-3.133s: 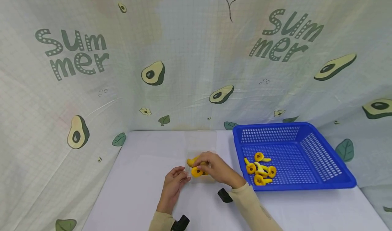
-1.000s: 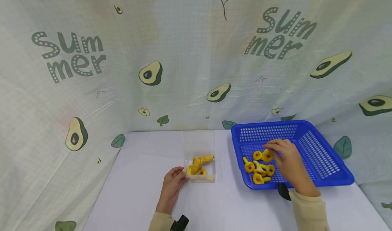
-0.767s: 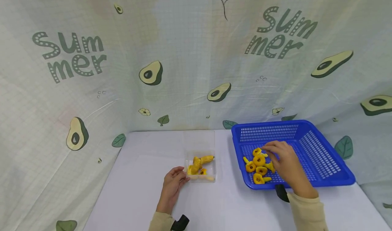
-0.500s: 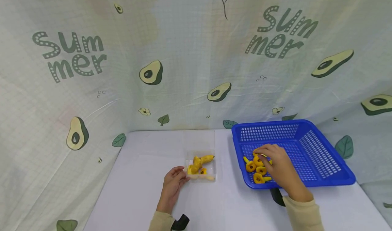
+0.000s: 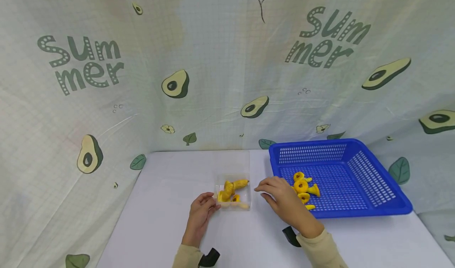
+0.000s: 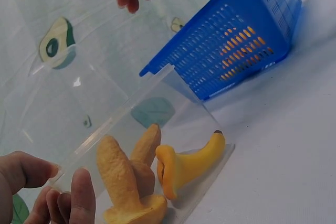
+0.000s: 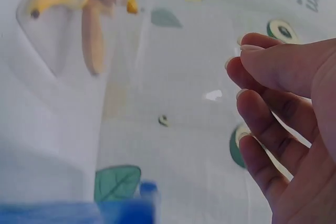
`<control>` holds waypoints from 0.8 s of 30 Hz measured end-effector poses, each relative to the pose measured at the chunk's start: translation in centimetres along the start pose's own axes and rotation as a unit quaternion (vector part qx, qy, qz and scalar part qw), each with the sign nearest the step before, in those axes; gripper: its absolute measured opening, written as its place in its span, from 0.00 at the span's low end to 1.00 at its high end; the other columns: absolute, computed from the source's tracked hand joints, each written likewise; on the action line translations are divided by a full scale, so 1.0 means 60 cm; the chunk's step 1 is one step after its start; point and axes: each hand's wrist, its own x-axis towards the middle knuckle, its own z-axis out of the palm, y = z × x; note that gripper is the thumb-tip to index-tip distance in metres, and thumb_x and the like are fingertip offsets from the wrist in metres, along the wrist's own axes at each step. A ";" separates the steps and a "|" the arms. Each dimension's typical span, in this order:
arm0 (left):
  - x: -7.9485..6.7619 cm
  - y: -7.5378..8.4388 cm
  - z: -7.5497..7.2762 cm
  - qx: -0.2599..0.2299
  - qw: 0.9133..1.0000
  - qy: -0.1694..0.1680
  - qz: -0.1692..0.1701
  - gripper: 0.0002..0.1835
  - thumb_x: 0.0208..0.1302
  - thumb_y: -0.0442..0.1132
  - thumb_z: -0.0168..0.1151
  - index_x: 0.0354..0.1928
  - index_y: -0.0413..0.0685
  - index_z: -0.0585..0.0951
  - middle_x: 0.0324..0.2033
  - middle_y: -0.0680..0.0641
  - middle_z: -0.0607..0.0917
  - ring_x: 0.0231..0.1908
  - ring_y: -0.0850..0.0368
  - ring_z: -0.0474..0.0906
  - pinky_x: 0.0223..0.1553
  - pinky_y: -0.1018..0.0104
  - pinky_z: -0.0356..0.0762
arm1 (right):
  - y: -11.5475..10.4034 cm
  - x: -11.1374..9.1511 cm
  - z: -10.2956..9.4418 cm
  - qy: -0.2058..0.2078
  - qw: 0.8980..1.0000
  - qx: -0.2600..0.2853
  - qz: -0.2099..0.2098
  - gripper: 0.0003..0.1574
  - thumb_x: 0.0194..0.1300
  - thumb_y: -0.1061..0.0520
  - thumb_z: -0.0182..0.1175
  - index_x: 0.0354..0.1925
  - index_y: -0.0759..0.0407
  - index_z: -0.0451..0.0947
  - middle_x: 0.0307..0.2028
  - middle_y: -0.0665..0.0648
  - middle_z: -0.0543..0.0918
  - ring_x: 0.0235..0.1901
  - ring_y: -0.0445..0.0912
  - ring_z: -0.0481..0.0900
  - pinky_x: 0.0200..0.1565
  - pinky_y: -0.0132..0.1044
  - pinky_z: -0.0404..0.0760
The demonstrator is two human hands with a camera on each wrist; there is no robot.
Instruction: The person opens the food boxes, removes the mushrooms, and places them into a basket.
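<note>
We see the left hand (image 5: 200, 216) nearest, thumb and fingers pinching the near left corner of a clear box (image 5: 243, 197); a light pinch should steady it without bending the thin wall. Yellow mushrooms (image 5: 227, 191) lie in the box, leaning on one another, with bare floor to their right. Just right of it hangs our right hand (image 5: 284, 202), holding nothing, fingers loosely curved and thumb a little apart. That gap seems about right for a stem; we would do well to pinch stems rather than caps, and clear both the box wall and the rim of the blue basket (image 5: 345, 189), where other mushrooms (image 5: 314, 190) sit bunched at the left, partly behind the hand. The white worktop (image 5: 153, 220) looks smooth, so the box may slide if bumped. Beyond it, a pale cloth (image 5: 213, 34) printed with avocados, leaves and "summer" screens off the room.
</note>
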 end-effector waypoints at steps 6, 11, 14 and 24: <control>0.000 0.001 0.000 -0.002 1.000 0.002 -0.004 0.20 0.69 0.23 0.58 0.62 0.25 0.71 0.39 0.48 0.78 0.36 0.60 0.79 0.44 0.69 0.88 | -0.009 0.019 0.038 -0.057 0.998 0.018 0.014 0.17 0.59 0.69 0.76 0.45 0.53 0.89 0.45 0.48 0.88 0.46 0.45 0.83 0.51 0.47 0.85; 0.000 0.000 0.001 -0.003 1.000 0.003 -0.005 0.20 0.69 0.23 0.59 0.61 0.25 0.71 0.38 0.48 0.77 0.35 0.60 0.78 0.43 0.69 0.88 | -0.009 0.030 0.060 -0.094 0.995 0.022 0.031 0.16 0.61 0.67 0.76 0.46 0.54 0.89 0.46 0.49 0.88 0.47 0.47 0.82 0.53 0.48 0.84; 0.000 0.001 0.002 -0.001 1.000 0.004 -0.002 0.21 0.69 0.24 0.59 0.61 0.24 0.70 0.38 0.48 0.77 0.36 0.60 0.79 0.43 0.69 0.88 | -0.007 0.037 0.070 -0.111 0.993 0.027 0.033 0.16 0.61 0.67 0.76 0.46 0.54 0.89 0.45 0.49 0.88 0.47 0.47 0.82 0.53 0.47 0.83; 0.001 -0.001 -0.001 -0.013 1.000 -0.002 -0.002 0.18 0.68 0.23 0.59 0.59 0.28 0.72 0.36 0.49 0.77 0.35 0.60 0.77 0.42 0.69 0.88 | -0.006 0.055 0.094 -0.166 0.985 0.029 0.044 0.15 0.60 0.68 0.76 0.45 0.56 0.90 0.44 0.50 0.88 0.48 0.49 0.83 0.55 0.47 0.84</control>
